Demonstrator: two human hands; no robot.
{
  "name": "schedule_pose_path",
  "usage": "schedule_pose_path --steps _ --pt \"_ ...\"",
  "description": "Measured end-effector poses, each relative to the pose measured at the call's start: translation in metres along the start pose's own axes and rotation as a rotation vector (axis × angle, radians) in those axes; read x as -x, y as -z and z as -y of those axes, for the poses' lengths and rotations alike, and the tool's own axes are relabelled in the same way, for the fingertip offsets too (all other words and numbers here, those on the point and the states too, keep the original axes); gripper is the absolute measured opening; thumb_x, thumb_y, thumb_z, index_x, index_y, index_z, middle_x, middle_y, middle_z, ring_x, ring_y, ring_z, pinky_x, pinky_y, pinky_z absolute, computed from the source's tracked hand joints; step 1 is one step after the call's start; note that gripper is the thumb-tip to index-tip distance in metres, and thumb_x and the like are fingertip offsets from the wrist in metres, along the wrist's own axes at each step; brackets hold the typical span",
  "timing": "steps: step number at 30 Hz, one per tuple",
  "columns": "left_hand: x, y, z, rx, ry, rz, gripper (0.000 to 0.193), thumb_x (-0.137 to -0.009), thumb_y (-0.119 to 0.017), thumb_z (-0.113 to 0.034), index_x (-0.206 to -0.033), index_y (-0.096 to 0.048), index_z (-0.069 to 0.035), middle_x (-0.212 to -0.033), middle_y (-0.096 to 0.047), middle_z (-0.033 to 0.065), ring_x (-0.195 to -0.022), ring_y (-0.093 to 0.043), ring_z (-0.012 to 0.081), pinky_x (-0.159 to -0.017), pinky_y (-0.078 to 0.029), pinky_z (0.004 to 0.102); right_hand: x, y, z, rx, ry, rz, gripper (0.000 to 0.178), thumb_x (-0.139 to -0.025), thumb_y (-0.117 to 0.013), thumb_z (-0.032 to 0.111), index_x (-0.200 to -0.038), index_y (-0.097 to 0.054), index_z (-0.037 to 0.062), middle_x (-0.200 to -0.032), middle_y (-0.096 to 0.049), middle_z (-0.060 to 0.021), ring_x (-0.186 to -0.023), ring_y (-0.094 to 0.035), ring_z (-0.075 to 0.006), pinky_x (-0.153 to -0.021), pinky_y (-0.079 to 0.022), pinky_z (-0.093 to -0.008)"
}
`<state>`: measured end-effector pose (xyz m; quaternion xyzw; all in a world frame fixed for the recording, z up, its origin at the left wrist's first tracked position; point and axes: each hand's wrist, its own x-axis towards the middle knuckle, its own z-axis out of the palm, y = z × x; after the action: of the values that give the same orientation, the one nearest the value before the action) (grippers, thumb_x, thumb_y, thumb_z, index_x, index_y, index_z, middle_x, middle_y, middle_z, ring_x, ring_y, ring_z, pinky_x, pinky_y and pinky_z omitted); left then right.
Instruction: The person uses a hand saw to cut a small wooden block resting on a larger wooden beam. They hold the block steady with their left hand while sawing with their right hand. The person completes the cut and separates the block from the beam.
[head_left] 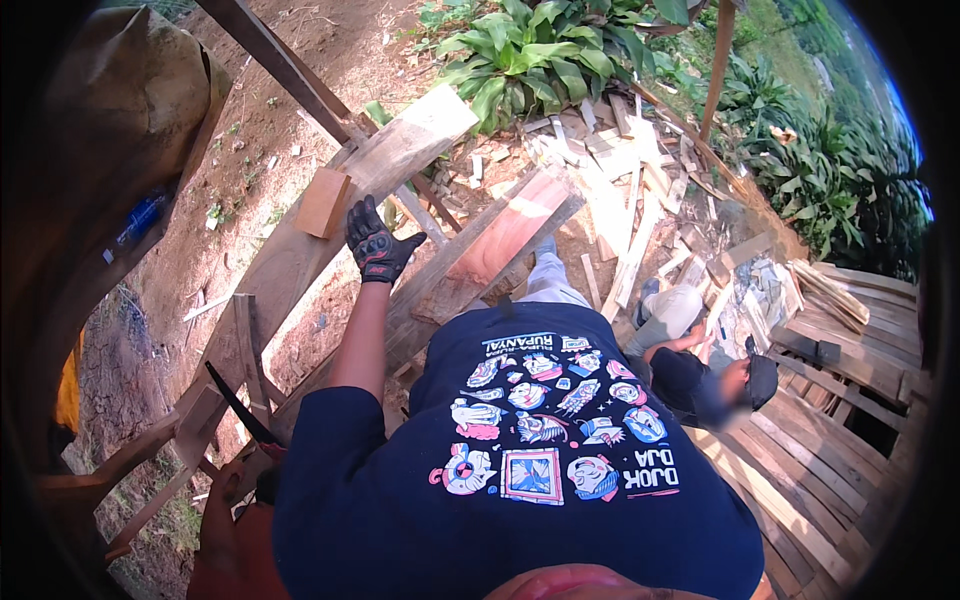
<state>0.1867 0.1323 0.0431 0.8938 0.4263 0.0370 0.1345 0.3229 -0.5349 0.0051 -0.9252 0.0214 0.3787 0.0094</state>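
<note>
My left hand, in a black and grey work glove, has its fingers stretched out and its thumb spread to the right. It is at the edge of a long wooden beam, right beside a short reddish-brown wood block lying on that beam. Whether the fingertips touch the block I cannot tell. To the right of the hand, a wide plank with a reddish face slants alongside the beam. My right hand is not in view.
A crouching person in a dark cap is at the right, by scattered offcuts and slatted boards. Another person in a red top is at the lower left, near a dark, long, thin tool. Leafy plants grow ahead.
</note>
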Motion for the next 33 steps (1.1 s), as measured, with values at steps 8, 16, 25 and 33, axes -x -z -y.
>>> schedule_pose_path --steps 8,16,25,33 --pt "0.099 -0.081 -0.083 0.098 0.070 0.576 0.139 -0.066 -0.094 -0.066 -0.170 -0.027 -0.003 -0.162 -0.045 0.0254 -0.151 -0.046 0.0439 -0.124 -0.038 0.0565 -0.103 0.156 0.142 -0.684 0.113 -0.031 0.068 -0.094 -0.077 0.015 -0.157 -0.055 0.0005 -0.097 -0.076 -0.0118 -0.066 -0.065 -0.0148 -0.058 -0.052 -0.0289" --pt "0.111 -0.107 -0.115 -0.051 0.125 0.404 0.115 -0.072 -0.091 -0.055 -0.160 -0.041 -0.003 -0.148 -0.055 0.0201 -0.137 -0.056 0.0385 -0.113 -0.049 0.0540 -0.154 0.242 0.201 -1.161 0.479 -0.006 0.071 -0.093 -0.082 0.005 -0.158 -0.056 0.0030 -0.083 -0.068 -0.0037 -0.057 -0.056 -0.0102 -0.053 -0.046 -0.0284" --pt "0.129 -0.101 -0.148 -0.055 0.340 0.393 0.089 -0.076 -0.086 -0.053 -0.145 -0.053 -0.008 -0.137 -0.061 0.0164 -0.131 -0.061 0.0362 -0.106 -0.051 0.0556 -0.084 0.299 0.280 -0.634 0.815 -0.232 0.061 -0.091 -0.084 0.025 -0.147 -0.069 0.0056 -0.098 -0.076 -0.0064 -0.061 -0.062 -0.0091 -0.056 -0.051 -0.0275" --pt "0.155 -0.100 -0.130 -0.051 0.426 0.254 0.088 -0.074 -0.087 -0.056 -0.140 -0.055 -0.007 -0.135 -0.063 0.0184 -0.127 -0.064 0.0373 -0.104 -0.054 0.0525 -0.010 0.332 0.327 -0.543 1.055 0.055 0.052 -0.096 -0.080 0.024 -0.144 -0.072 0.0067 -0.110 -0.079 -0.0073 -0.069 -0.064 -0.0085 -0.063 -0.053 -0.0275"
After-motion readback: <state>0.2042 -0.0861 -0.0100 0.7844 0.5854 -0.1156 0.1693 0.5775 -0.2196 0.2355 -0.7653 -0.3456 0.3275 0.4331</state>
